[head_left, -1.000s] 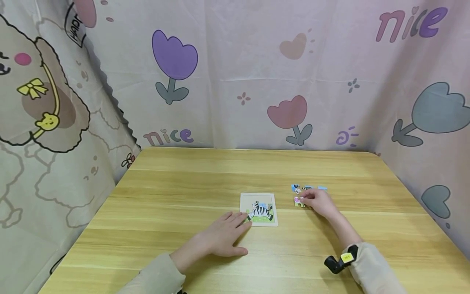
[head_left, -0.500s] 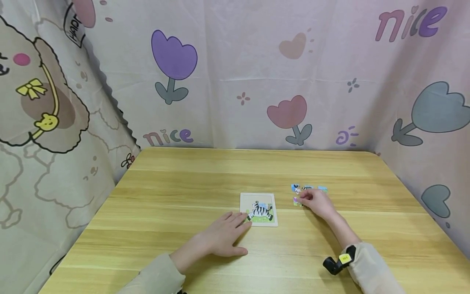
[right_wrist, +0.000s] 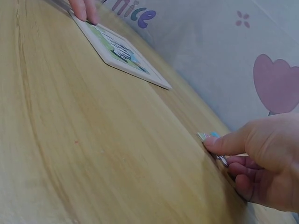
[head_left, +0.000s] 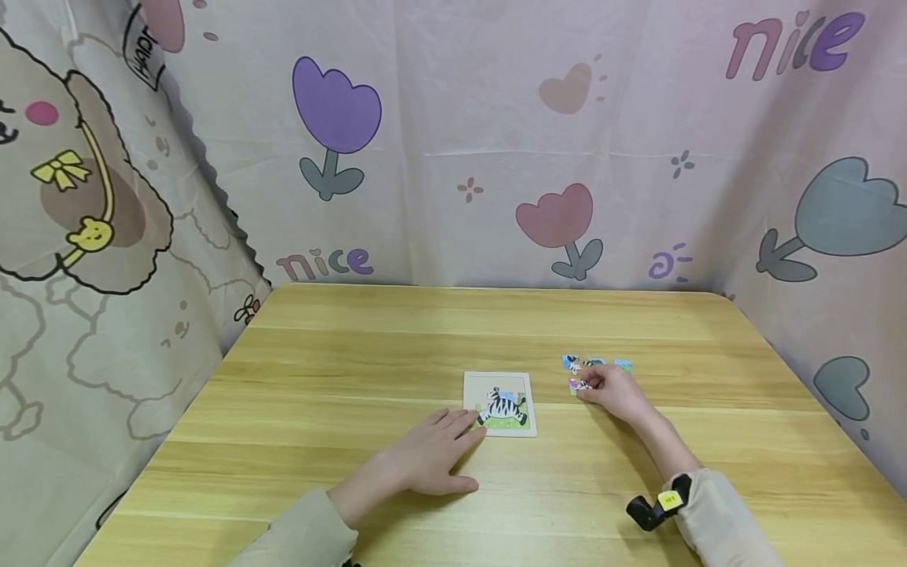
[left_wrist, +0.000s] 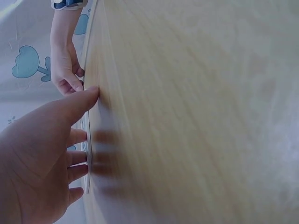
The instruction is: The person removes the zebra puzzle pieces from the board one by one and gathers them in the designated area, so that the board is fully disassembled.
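A zebra jigsaw [head_left: 502, 409], partly pieced together, lies in a pale square frame [head_left: 498, 378] near the middle of the table. My left hand [head_left: 441, 453] rests flat, its fingertips on the frame's lower left part and its thumb spread on the table. To the right, my right hand [head_left: 616, 391] pinches a small pink and white jigsaw piece [head_left: 580, 385] between thumb and fingers, close over the table. In the right wrist view the thumb lies over the piece [right_wrist: 203, 136], covering much of it. Just beyond that hand are several loose jigsaw pieces [head_left: 571, 363], partly hidden by its fingers.
The wooden table [head_left: 340, 354] reaches back to a printed curtain [head_left: 439, 197], with more printed cloth along both sides. A black device with a yellow label [head_left: 659, 502] is worn on the right wrist.
My right fingers shift slightly about the pink jigsaw piece, which turns and shows more of its white part. A blue-green loose piece at the right shows more. The left hand stays put.
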The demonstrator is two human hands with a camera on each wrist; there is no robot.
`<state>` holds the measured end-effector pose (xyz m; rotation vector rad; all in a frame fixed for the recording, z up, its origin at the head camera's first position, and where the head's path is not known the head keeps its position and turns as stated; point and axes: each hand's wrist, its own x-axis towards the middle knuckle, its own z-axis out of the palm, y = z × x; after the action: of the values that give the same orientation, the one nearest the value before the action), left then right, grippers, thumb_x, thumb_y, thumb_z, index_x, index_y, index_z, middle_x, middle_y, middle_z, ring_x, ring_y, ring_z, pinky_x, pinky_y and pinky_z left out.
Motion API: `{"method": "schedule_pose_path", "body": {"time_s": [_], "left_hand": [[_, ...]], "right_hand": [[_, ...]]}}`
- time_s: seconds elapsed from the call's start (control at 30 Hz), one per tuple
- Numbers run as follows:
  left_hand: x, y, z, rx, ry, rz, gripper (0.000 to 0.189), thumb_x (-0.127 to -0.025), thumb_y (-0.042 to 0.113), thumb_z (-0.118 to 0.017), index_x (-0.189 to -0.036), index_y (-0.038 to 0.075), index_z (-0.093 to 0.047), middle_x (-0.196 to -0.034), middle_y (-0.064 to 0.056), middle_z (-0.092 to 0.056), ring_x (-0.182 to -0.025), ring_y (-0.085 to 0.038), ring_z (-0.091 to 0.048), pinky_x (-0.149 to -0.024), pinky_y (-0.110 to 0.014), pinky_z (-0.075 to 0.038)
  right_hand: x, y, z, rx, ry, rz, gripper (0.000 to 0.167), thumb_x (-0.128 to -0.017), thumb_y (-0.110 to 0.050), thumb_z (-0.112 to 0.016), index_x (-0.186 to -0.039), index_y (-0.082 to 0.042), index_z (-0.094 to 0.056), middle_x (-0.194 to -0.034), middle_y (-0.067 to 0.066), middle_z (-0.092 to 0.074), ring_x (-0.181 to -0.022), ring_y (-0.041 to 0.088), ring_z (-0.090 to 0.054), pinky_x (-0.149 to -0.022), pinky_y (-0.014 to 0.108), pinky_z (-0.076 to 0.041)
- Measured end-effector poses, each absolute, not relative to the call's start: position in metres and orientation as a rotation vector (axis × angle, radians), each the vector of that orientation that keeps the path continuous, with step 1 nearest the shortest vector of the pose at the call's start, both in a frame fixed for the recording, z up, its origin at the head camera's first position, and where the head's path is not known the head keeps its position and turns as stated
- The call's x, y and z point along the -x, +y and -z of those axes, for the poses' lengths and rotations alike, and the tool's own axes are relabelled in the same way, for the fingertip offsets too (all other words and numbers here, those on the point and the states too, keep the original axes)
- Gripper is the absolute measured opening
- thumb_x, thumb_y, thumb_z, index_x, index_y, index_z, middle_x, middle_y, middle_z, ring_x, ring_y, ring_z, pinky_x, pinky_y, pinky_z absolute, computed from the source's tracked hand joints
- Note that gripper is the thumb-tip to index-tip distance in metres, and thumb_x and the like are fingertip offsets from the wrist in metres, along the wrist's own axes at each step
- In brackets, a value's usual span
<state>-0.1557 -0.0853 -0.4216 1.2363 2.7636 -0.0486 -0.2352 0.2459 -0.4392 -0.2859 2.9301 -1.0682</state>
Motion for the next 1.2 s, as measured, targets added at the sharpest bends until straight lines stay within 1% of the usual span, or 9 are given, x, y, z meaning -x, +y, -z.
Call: {"method": "schedule_pose_path", "body": {"time_s": [0.13,0.23,0.4,0.53,0.73,0.8,1.0,1.2], "left_hand": [[0.156,-0.085,0.422,-1.227,2.761,0.043,0.075,-0.087,0.059,-0.049,-0.144,0.013,-0.034,-0.15,-0.011,-0.026,-0.136,-0.025,-0.025,-0.111,-0.042,-0.019],[0.156,-0.085,0.423,-1.224,2.76,0.045,0.075,-0.087,0.059,-0.048,-0.144,0.013,-0.034,-0.15,-0.011,-0.026,-0.136,-0.025,-0.025,-0.111,-0.042,-0.019],[0.156,-0.085,0.422,-1.217,2.756,0.045,0.075,-0.087,0.06,-0.048,-0.144,0.013,-0.033,-0.15,-0.011,-0.025,-0.137,-0.025,-0.024,-0.111,-0.042,-0.018],[0.156,-0.085,0.422,-1.198,2.752,0.043,0.076,-0.087,0.06,-0.047,-0.145,0.013,-0.033,-0.15,-0.011,-0.024,-0.137,-0.025,-0.023,-0.112,-0.041,-0.017],[0.156,-0.084,0.423,-1.192,2.752,0.056,0.076,-0.087,0.062,-0.046,-0.145,0.013,-0.032,-0.151,-0.01,-0.024,-0.137,-0.024,-0.023,-0.112,-0.04,-0.017],[0.157,-0.084,0.423,-1.192,2.754,0.058,0.077,-0.087,0.062,-0.045,-0.145,0.014,-0.032,-0.151,-0.009,-0.024,-0.137,-0.023,-0.023,-0.112,-0.04,-0.017],[0.157,-0.083,0.425,-1.205,2.753,0.049,0.077,-0.087,0.062,-0.045,-0.145,0.013,-0.032,-0.151,-0.01,-0.024,-0.137,-0.024,-0.023,-0.112,-0.041,-0.017],[0.158,-0.084,0.426,-1.215,2.757,0.05,0.077,-0.087,0.062,-0.045,-0.145,0.012,-0.033,-0.15,-0.011,-0.025,-0.137,-0.024,-0.023,-0.112,-0.042,-0.018]], "right_hand": [[0.235,0.247,0.437,0.27,2.919,1.103,0.026,-0.081,-0.014,-0.07,-0.101,0.002,-0.064,-0.088,0.008,-0.06,-0.079,0.019,-0.052,-0.068,0.031,-0.044],[0.235,0.244,0.435,0.272,2.937,1.117,0.028,-0.083,-0.017,-0.069,-0.103,0.002,-0.063,-0.091,0.009,-0.062,-0.082,0.021,-0.056,-0.071,0.034,-0.047],[0.234,0.225,0.429,0.339,2.933,1.188,0.028,-0.084,-0.012,-0.067,-0.106,0.006,-0.062,-0.092,0.012,-0.065,-0.085,0.026,-0.061,-0.076,0.039,-0.051],[0.235,0.2,0.427,0.393,2.852,1.29,0.03,-0.082,-0.007,-0.067,-0.107,0.008,-0.061,-0.093,0.013,-0.065,-0.086,0.025,-0.062,-0.077,0.037,-0.052],[0.234,0.163,0.429,0.419,2.745,1.325,0.029,-0.08,-0.011,-0.071,-0.106,0.001,-0.064,-0.088,0.003,-0.063,-0.084,0.018,-0.059,-0.076,0.031,-0.051],[0.233,0.154,0.43,0.443,2.719,1.331,0.029,-0.08,-0.011,-0.072,-0.105,0.0,-0.064,-0.087,0.002,-0.062,-0.082,0.016,-0.058,-0.074,0.03,-0.051],[0.229,0.14,0.433,0.515,2.7,1.29,0.027,-0.076,-0.006,-0.074,-0.1,0.002,-0.065,-0.08,0.0,-0.06,-0.075,0.014,-0.056,-0.069,0.026,-0.05],[0.227,0.134,0.435,0.572,2.733,1.183,0.026,-0.072,-0.004,-0.076,-0.095,0.002,-0.066,-0.077,0.0,-0.057,-0.072,0.014,-0.052,-0.068,0.027,-0.048]]}}
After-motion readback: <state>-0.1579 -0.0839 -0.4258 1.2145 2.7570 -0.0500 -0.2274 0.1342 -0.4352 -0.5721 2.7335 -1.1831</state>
